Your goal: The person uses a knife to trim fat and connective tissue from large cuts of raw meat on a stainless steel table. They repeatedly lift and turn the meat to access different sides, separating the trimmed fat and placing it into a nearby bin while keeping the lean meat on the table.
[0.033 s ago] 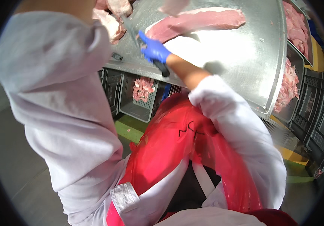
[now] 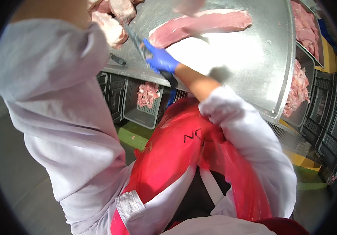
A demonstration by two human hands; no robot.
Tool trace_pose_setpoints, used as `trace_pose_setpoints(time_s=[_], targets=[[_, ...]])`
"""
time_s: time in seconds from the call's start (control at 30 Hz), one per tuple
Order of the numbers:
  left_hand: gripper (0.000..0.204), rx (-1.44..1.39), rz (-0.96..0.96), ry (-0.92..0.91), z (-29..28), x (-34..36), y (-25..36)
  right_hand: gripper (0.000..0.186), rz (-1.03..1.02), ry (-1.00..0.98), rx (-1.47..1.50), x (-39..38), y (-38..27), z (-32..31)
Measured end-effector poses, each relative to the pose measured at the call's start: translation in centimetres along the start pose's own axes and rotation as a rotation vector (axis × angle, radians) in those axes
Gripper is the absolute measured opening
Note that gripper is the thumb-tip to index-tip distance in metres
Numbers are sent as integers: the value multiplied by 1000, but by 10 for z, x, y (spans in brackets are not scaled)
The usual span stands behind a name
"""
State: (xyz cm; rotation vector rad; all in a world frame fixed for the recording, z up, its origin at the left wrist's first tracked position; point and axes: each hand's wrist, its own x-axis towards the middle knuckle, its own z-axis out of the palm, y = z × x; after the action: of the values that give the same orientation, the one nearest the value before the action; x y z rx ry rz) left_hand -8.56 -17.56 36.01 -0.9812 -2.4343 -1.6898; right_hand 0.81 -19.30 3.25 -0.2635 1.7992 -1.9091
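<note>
My right hand (image 2: 161, 59), in a blue glove, is closed round the dark handle of a knife (image 2: 136, 42). The blade points away to the far left, its tip by the chunks of pale, fatty meat (image 2: 109, 28). Just beyond the hand lies a long pink loin of meat (image 2: 201, 25) with a white fat edge, on the metal table (image 2: 250, 51). The left forearm (image 2: 51, 11) runs out of the picture at the upper left, so my left hand is not seen. A short dark tool (image 2: 117, 59) rests near the table's front edge.
Below the table edge, a grey crate (image 2: 141, 115) holds meat trimmings. On the right, containers hold more trimmings (image 2: 298, 90) and larger pieces of meat (image 2: 306, 31). Black crates (image 2: 332, 113) stand beside them. A blurred pink shape (image 2: 188, 6) shows at the top edge.
My right hand and the knife have shifted slightly nearer to me. The blade looks less blurred, and the whole view has moved a little.
</note>
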Motion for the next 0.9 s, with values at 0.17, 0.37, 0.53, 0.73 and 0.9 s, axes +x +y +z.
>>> trace_pose_setpoints(time_s=[0.17,0.37,0.53,0.73,0.9], targets=[[18,-49,115,101,4,-38,45,75,253,-195,-307,-174,-29,-67],[18,-196,-549,-54,82,-162,-162,77,158,-111,-489,-351,21,-181],[12,-89,-759,175,151,-303,-284,73,306,-27,-623,-332,32,-177],[12,56,-521,165,169,-307,-271,77,149,50,-900,-157,70,-130],[13,25,-541,403,151,-323,-309,82,182,-141,-1086,-209,71,-138]])
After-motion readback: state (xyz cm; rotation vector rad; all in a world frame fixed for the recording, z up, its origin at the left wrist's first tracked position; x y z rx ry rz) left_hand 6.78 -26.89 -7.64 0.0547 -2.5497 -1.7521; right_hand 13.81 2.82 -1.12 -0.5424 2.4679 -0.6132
